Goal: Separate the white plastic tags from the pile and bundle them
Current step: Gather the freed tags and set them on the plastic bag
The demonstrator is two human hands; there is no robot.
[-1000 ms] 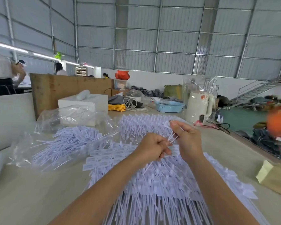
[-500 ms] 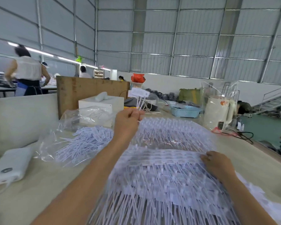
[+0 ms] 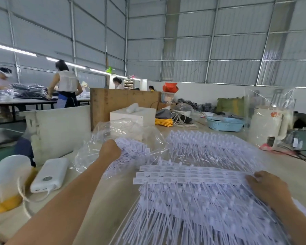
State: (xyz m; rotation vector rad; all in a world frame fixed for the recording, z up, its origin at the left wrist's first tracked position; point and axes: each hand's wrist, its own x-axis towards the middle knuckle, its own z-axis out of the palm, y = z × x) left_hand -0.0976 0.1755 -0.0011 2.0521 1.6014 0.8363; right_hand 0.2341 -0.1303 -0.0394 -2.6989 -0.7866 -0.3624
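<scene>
Left hand: left hand (image 3: 109, 150) at frame centre, on loose tags (image 3: 131, 151) in crinkled clear bag (image 3: 124, 131); grip hidden, cannot tell.
Right hand: right hand (image 3: 267, 188) lower right, fingers flat on tag pile (image 3: 193, 191).
Beside: smooth white power bank (image 3: 49, 175), lower left.

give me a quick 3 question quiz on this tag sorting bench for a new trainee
1. True or false: the left hand is at the loose white plastic tags on the crinkled clear plastic bag.
2. What does the right hand rest on?
A. the pale blue perforated plastic basket
B. the big fanned pile of white plastic tags
C. the white rectangular power bank
3. Fill in: the power bank lies to the ___ of the left forearm.

Key
1. True.
2. B. It lies on the pile's right edge, by the strips of joined tag heads.
3. Left, near the table edge, with a cable plugged in.
</scene>
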